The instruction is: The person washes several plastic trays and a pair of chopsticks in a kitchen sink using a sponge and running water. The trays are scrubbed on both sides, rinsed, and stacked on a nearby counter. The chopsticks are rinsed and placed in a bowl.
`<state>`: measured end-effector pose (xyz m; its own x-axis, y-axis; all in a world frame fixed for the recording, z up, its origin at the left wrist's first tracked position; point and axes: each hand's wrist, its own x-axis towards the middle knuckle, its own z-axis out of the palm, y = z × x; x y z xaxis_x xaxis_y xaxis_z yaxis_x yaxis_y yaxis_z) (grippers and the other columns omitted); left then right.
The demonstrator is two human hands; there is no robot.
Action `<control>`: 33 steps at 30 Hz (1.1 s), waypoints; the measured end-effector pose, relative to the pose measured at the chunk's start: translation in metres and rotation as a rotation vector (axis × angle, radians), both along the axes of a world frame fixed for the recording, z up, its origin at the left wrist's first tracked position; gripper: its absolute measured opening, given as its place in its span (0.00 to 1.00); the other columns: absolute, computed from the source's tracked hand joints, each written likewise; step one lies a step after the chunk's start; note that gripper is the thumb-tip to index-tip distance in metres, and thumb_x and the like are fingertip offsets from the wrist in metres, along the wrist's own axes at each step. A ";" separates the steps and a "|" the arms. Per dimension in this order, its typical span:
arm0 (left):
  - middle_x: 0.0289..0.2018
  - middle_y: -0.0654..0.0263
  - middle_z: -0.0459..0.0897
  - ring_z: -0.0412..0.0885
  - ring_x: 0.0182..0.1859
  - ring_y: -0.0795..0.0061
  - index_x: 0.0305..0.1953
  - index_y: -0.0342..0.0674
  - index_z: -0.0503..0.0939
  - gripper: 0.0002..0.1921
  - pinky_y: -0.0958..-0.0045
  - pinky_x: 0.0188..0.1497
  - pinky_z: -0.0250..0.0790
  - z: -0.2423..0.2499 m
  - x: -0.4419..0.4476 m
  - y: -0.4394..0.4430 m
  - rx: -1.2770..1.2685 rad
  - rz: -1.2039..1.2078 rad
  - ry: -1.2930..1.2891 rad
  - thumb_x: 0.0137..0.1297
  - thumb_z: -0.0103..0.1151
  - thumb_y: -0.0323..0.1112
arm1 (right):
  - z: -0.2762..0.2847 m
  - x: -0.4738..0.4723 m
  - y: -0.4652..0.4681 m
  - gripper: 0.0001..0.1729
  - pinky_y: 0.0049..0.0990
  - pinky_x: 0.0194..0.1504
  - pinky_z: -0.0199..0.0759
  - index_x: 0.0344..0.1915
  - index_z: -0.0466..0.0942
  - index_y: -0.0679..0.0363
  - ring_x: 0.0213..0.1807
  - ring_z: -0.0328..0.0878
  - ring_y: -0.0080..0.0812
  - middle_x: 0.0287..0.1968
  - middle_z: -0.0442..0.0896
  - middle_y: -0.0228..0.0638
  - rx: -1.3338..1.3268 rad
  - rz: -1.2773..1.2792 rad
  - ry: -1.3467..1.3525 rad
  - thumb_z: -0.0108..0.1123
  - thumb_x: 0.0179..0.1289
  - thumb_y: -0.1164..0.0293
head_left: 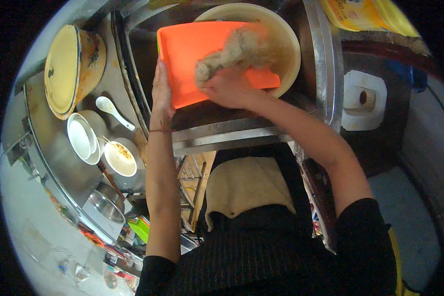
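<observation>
My left hand (162, 88) grips the left side of a shallow orange plastic tray (187, 44), which tilts over a round basin (294, 55) in the sink. A sliver of green shows behind the tray's left edge. In my right hand (231, 88) is a wet, bunched greyish cloth (244, 46), pressed on the tray's inner face. The cloth's far end is blurred and hangs over the basin's brownish water. My right fingers are partly hidden by the cloth.
The sink's metal rim (229, 135) runs before me. On the left counter are a yellow lidded enamel pot (63, 70), a white spoon (114, 113), white bowls (83, 137), a bowl with food scraps (120, 157) and a steel bowl (107, 203). A yellow container (370, 16) stands far right.
</observation>
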<state>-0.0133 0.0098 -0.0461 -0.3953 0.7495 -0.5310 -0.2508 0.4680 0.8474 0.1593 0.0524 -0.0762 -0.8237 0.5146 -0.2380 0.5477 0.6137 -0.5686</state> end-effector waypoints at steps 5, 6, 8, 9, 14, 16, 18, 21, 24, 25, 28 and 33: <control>0.65 0.63 0.60 0.60 0.65 0.71 0.68 0.44 0.56 0.29 0.70 0.65 0.54 0.010 0.004 0.006 0.055 -0.036 0.061 0.72 0.36 0.52 | -0.046 0.074 0.032 0.15 0.47 0.43 0.71 0.33 0.84 0.51 0.38 0.80 0.44 0.32 0.82 0.42 0.252 0.213 -0.321 0.51 0.59 0.58; 0.65 0.64 0.60 0.60 0.65 0.72 0.67 0.44 0.56 0.28 0.71 0.65 0.54 0.012 0.005 0.008 0.084 -0.055 0.094 0.72 0.36 0.52 | -0.052 0.085 0.037 0.14 0.47 0.43 0.71 0.33 0.84 0.51 0.38 0.80 0.43 0.32 0.82 0.41 0.366 0.189 -0.254 0.52 0.58 0.59; 0.65 0.63 0.61 0.61 0.65 0.73 0.67 0.43 0.57 0.28 0.72 0.65 0.53 0.013 0.008 0.011 0.119 -0.093 0.138 0.72 0.37 0.51 | -0.060 0.085 0.038 0.13 0.47 0.43 0.71 0.32 0.84 0.52 0.38 0.80 0.42 0.32 0.82 0.40 0.457 0.141 -0.315 0.55 0.55 0.60; 0.65 0.63 0.61 0.61 0.64 0.74 0.67 0.42 0.58 0.28 0.72 0.65 0.53 0.014 0.009 0.011 0.147 -0.117 0.165 0.72 0.38 0.50 | -0.060 0.085 0.040 0.12 0.46 0.42 0.71 0.32 0.84 0.53 0.38 0.80 0.41 0.31 0.82 0.40 0.450 0.079 -0.260 0.56 0.53 0.61; 0.64 0.63 0.62 0.61 0.64 0.75 0.66 0.40 0.59 0.27 0.73 0.65 0.52 0.013 0.004 0.013 0.116 -0.091 0.189 0.72 0.39 0.49 | -0.035 0.025 0.036 0.11 0.36 0.37 0.72 0.30 0.82 0.58 0.35 0.80 0.38 0.28 0.82 0.38 -0.060 -0.020 -0.211 0.60 0.47 0.65; 0.64 0.63 0.63 0.62 0.64 0.76 0.66 0.40 0.60 0.27 0.73 0.65 0.53 0.013 0.002 0.015 0.094 -0.076 0.203 0.72 0.40 0.49 | -0.020 0.005 0.040 0.08 0.33 0.36 0.72 0.29 0.81 0.60 0.32 0.79 0.39 0.28 0.81 0.39 -0.125 0.101 0.054 0.57 0.50 0.70; 0.63 0.64 0.65 0.63 0.62 0.76 0.65 0.40 0.60 0.26 0.73 0.64 0.55 0.011 0.001 0.017 0.056 -0.058 0.238 0.72 0.40 0.48 | -0.006 -0.012 0.020 0.07 0.34 0.39 0.71 0.30 0.81 0.61 0.32 0.77 0.41 0.30 0.81 0.41 -0.399 0.022 0.438 0.57 0.51 0.73; 0.61 0.65 0.67 0.66 0.60 0.78 0.65 0.40 0.61 0.26 0.74 0.61 0.59 0.011 0.003 0.016 0.088 -0.034 0.138 0.72 0.43 0.46 | -0.002 -0.031 -0.005 0.09 0.34 0.45 0.70 0.36 0.80 0.61 0.39 0.76 0.41 0.36 0.79 0.41 -0.344 -0.061 0.739 0.58 0.55 0.70; 0.59 0.66 0.69 0.68 0.57 0.79 0.65 0.41 0.61 0.24 0.76 0.58 0.62 0.012 0.004 0.015 0.097 -0.040 0.048 0.71 0.46 0.39 | -0.023 -0.011 -0.014 0.13 0.35 0.48 0.68 0.42 0.79 0.61 0.46 0.74 0.44 0.42 0.78 0.42 -0.379 -0.059 0.616 0.57 0.57 0.68; 0.58 0.66 0.70 0.69 0.57 0.79 0.65 0.41 0.62 0.23 0.76 0.58 0.62 0.012 0.005 0.015 0.101 -0.033 0.064 0.71 0.47 0.38 | -0.033 0.001 -0.011 0.14 0.35 0.48 0.68 0.42 0.79 0.61 0.45 0.74 0.44 0.41 0.78 0.43 -0.369 -0.095 0.528 0.56 0.58 0.67; 0.58 0.66 0.70 0.69 0.56 0.80 0.65 0.41 0.62 0.23 0.76 0.58 0.62 0.013 0.007 0.015 0.106 -0.042 0.060 0.71 0.47 0.37 | -0.059 0.037 -0.003 0.15 0.35 0.46 0.69 0.40 0.79 0.60 0.43 0.75 0.46 0.39 0.79 0.44 -0.304 -0.179 0.271 0.53 0.60 0.63; 0.58 0.66 0.70 0.68 0.56 0.80 0.65 0.41 0.61 0.24 0.75 0.58 0.61 0.017 0.009 0.021 0.098 0.000 0.040 0.71 0.46 0.39 | -0.057 0.047 0.019 0.19 0.36 0.44 0.70 0.36 0.79 0.61 0.40 0.76 0.48 0.34 0.79 0.45 -0.244 -0.159 -0.403 0.49 0.62 0.58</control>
<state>-0.0047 0.0309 -0.0293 -0.4145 0.7970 -0.4392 -0.2158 0.3827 0.8983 0.2067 0.0717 -0.1336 -0.5576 0.5161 -0.6502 0.8293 0.3805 -0.4092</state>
